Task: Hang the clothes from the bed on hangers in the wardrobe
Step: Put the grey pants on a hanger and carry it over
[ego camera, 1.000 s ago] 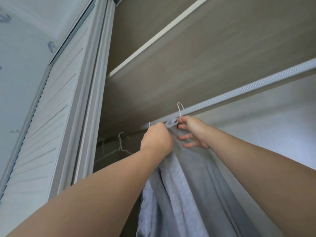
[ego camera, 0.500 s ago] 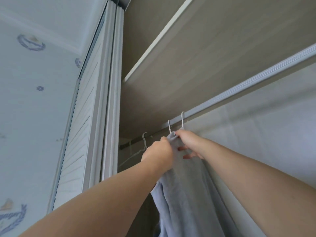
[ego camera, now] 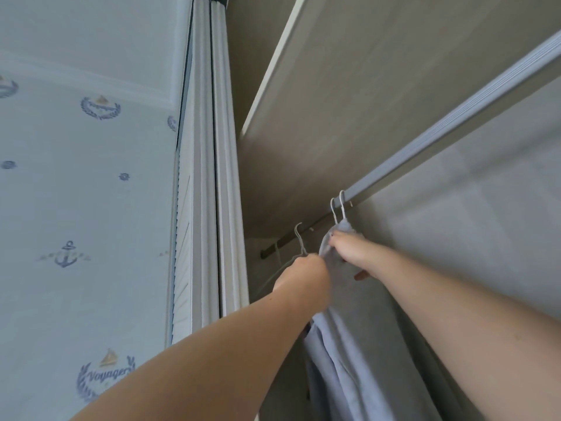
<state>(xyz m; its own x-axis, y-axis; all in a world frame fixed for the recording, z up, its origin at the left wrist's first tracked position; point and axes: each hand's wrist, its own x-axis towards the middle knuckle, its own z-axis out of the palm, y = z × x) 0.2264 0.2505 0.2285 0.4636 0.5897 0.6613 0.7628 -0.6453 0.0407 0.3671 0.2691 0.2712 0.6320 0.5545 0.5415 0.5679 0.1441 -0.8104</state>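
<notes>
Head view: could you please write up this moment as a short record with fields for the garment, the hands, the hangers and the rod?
grey-blue garment: hangs down inside the wardrobe, its top bunched just below the hooks
left hand: curled at the garment's upper left edge, apparently gripping it
right hand: pinches the garment's top
hanger hooks: two, white, side by side over the rod
empty hanger: white wire, on the rod, left of the hooks
rod: dark, under the shelf

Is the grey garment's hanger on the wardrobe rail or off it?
On, it appears: its white hook curves over the dark rail, while the right hand pinches the grey garment just below.
</notes>
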